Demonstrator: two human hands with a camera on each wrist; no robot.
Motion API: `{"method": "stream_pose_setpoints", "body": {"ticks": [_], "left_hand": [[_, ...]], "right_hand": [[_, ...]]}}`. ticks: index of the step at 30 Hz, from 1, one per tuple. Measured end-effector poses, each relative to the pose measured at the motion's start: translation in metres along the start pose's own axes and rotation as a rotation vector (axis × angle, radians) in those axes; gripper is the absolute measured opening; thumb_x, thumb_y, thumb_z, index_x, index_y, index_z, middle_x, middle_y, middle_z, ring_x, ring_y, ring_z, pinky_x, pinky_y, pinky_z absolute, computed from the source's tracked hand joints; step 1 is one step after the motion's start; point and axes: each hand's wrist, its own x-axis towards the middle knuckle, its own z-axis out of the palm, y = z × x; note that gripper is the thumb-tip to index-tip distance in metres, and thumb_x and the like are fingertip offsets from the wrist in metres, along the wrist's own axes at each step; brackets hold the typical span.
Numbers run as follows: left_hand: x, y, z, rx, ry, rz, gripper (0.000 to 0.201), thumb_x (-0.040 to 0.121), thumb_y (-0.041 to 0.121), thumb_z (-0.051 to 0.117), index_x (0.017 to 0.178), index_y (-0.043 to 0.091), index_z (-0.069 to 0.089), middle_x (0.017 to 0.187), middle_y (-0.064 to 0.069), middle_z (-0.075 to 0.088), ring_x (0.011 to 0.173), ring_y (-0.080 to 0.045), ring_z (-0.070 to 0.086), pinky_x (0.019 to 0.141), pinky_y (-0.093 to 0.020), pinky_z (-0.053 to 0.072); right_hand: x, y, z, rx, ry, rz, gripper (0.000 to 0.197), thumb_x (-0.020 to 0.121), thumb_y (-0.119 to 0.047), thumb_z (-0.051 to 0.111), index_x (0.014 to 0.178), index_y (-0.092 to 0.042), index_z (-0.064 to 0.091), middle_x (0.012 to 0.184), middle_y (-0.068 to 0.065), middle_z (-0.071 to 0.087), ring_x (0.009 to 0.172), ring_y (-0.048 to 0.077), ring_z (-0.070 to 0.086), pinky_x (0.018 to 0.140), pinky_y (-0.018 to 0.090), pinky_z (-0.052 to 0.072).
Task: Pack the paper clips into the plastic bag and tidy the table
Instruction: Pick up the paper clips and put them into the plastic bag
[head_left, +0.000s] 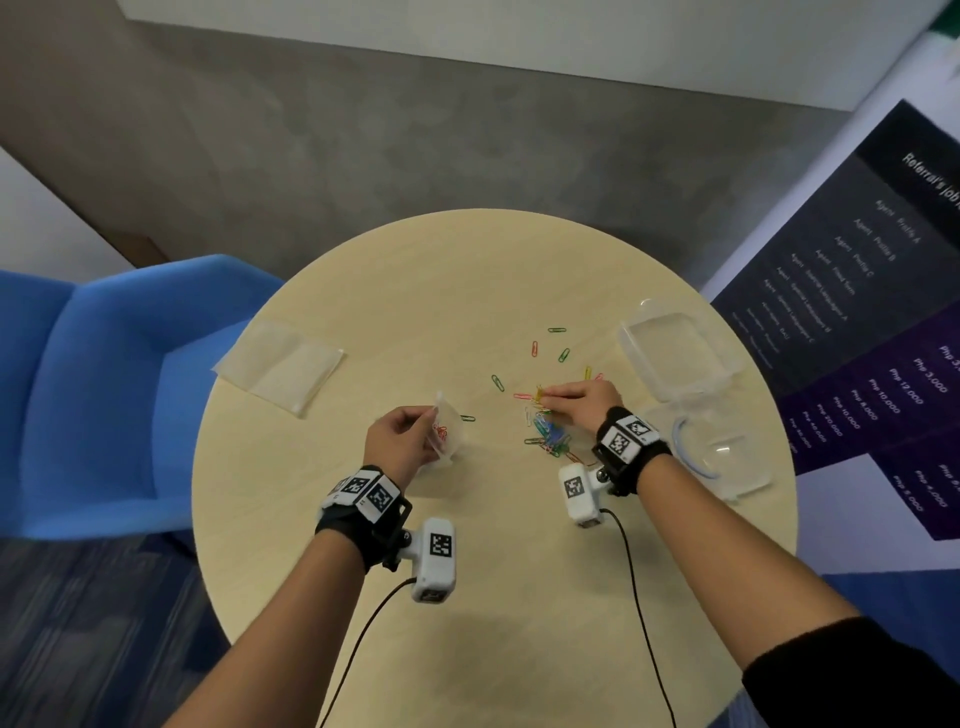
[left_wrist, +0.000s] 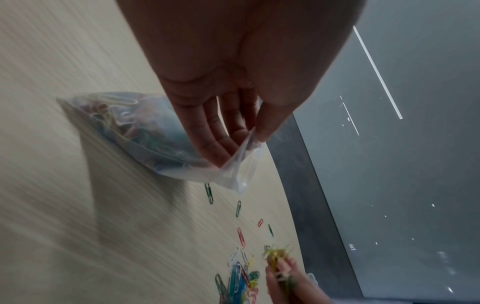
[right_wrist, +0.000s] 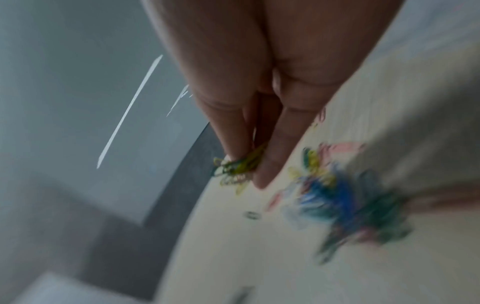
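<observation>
Bags (head_left: 280, 364), spare and flat, lie at the table's (head_left: 467, 280) left edge, seen by us only from the head view. Our left hand (head_left: 397, 439) pinches the plastic bag (left_wrist: 145, 131); its wrist view alone shows clips already inside. Our right hand (head_left: 589, 397) pinches yellow paper clips (right_wrist: 237, 164) just beyond the loose pile (head_left: 548, 434). An open clear box (head_left: 680, 348) sits rightmost.

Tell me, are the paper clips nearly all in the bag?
Not yet. The plastic bag, held by the left hand, already holds some clips. The right hand pinches a few yellow clips. A colourful pile and scattered clips remain on the table, beside an open clear box.
</observation>
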Motion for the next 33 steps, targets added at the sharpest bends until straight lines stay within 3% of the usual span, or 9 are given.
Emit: {"method": "stream_pose_setpoints", "body": {"ticks": [2,5,12,16,20,23,27,30,33], "left_hand": [[-0.001,0.0,0.006,0.002,-0.008,-0.001,0.01,0.092,0.019,0.066,0.087,0.012,0.071,0.079,-0.009,0.07,0.078,-0.028,0.069,0.07,-0.037,0.06],[-0.004,0.002,0.015,0.033,-0.026,0.02,0.013,0.093,0.02,0.066,0.092,0.008,0.071,0.078,-0.01,0.071,0.073,-0.025,0.068,0.066,-0.033,0.06],[-0.011,0.0,0.024,0.117,-0.115,0.073,0.015,0.092,0.017,0.065,0.091,0.003,0.07,0.079,-0.014,0.069,0.065,-0.026,0.064,0.062,-0.033,0.058],[-0.011,0.001,0.021,0.139,-0.107,0.104,0.011,0.092,0.018,0.066,0.088,0.009,0.07,0.078,-0.011,0.071,0.065,-0.022,0.067,0.064,-0.034,0.059],[-0.008,0.005,0.019,0.141,-0.11,0.106,0.012,0.092,0.018,0.065,0.091,0.008,0.071,0.084,-0.014,0.073,0.073,-0.025,0.07,0.074,-0.043,0.061],[-0.008,0.006,0.018,0.127,-0.112,0.111,0.011,0.093,0.016,0.063,0.088,0.01,0.07,0.083,-0.014,0.072,0.075,-0.027,0.069,0.077,-0.046,0.061],[-0.006,0.006,0.008,0.08,-0.085,0.085,0.011,0.093,0.017,0.065,0.09,0.008,0.071,0.084,-0.013,0.072,0.074,-0.024,0.07,0.077,-0.045,0.06],[-0.01,0.007,0.001,0.024,-0.08,0.061,0.012,0.093,0.016,0.064,0.093,0.005,0.07,0.08,-0.009,0.07,0.066,-0.014,0.07,0.067,-0.033,0.059],[-0.013,0.004,-0.005,-0.025,-0.09,0.044,0.011,0.093,0.017,0.065,0.091,0.007,0.069,0.073,-0.006,0.069,0.066,-0.016,0.069,0.066,-0.032,0.056]], "right_hand": [[-0.014,-0.008,0.008,0.313,-0.138,0.117,0.02,0.079,0.007,0.07,0.099,0.005,0.069,0.104,0.021,0.071,0.086,0.024,0.072,0.072,0.024,0.06],[-0.03,-0.016,0.032,0.387,-0.307,0.158,0.018,0.08,0.009,0.068,0.098,0.007,0.068,0.097,0.018,0.072,0.087,0.025,0.071,0.079,0.031,0.06],[-0.043,-0.026,0.075,-0.285,-0.25,0.024,0.019,0.091,-0.005,0.062,0.106,0.003,0.071,0.101,0.017,0.071,0.078,0.024,0.072,0.077,0.032,0.06],[-0.046,-0.04,0.083,-0.601,-0.249,-0.088,0.03,0.091,-0.002,0.053,0.112,-0.009,0.072,0.114,0.012,0.07,0.106,0.026,0.065,0.093,0.031,0.051],[-0.055,-0.048,0.092,-0.881,-0.197,-0.198,0.024,0.089,-0.004,0.057,0.108,-0.007,0.072,0.11,0.011,0.066,0.102,0.027,0.064,0.09,0.031,0.052],[-0.063,-0.044,0.101,-0.937,-0.218,-0.322,0.017,0.092,-0.012,0.049,0.099,-0.002,0.061,0.087,0.01,0.056,0.083,0.031,0.059,0.065,0.033,0.046],[-0.056,-0.048,0.078,-0.791,-0.442,-0.454,0.022,0.089,-0.006,0.053,0.095,-0.008,0.075,0.089,0.007,0.07,0.08,0.022,0.067,0.07,0.028,0.052],[-0.02,-0.052,0.041,-0.515,-0.203,-0.42,0.032,0.084,0.004,0.051,0.083,-0.014,0.077,0.084,0.002,0.071,0.075,0.022,0.068,0.074,0.035,0.059],[0.041,-0.041,0.01,-0.72,0.037,-0.425,0.027,0.086,0.0,0.054,0.094,-0.014,0.076,0.109,0.006,0.069,0.099,0.023,0.064,0.095,0.037,0.051]]}}
